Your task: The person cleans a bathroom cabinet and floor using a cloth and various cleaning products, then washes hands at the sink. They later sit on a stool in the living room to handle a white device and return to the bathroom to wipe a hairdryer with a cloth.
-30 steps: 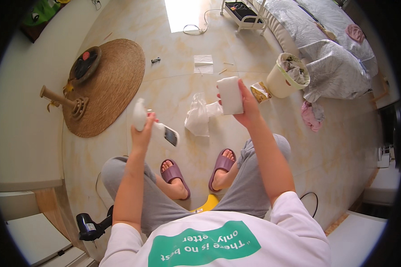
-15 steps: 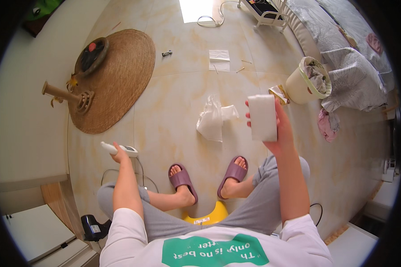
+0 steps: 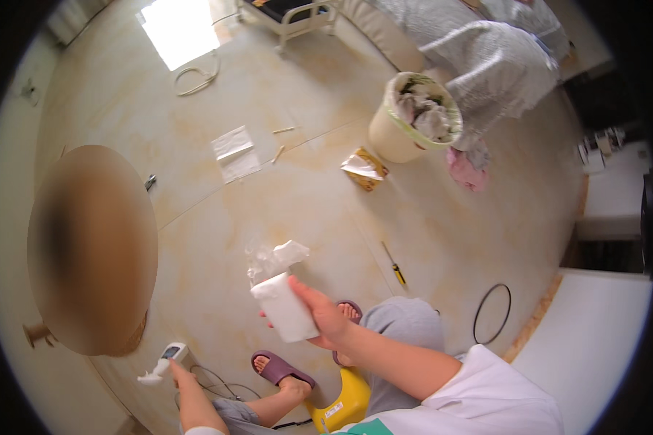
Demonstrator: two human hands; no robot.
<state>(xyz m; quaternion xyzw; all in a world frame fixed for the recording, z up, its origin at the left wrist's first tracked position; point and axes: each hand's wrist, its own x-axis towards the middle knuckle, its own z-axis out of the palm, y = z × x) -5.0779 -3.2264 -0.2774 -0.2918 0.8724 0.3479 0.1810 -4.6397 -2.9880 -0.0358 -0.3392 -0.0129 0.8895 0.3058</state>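
Observation:
My right hand (image 3: 328,319) is wrapped round a thick white block of tissue paper (image 3: 286,308), held up above the floor. Behind it, partly covered, lies a crumpled clear plastic wrapper with a white piece (image 3: 279,255). At the lower left, my left hand (image 3: 181,373) is closed on a crumpled white piece that looks like tissue (image 3: 152,375). Close beside that hand is a white device with a small dark screen (image 3: 174,353); whether the fingers touch it I cannot tell.
A cream waste bin (image 3: 395,134) full of crumpled paper stands by the bed. Near it are a yellow box (image 3: 365,170) and a pink cloth (image 3: 468,170). A screwdriver (image 3: 395,268), a white sheet (image 3: 236,154) and a blurred round mat (image 3: 94,246) lie around. A yellow stool (image 3: 345,402) is under me.
The view has swung to the right. My right hand, still holding the tissue block, is now lower and in front of the plastic wrapper. My left hand keeps its white piece.

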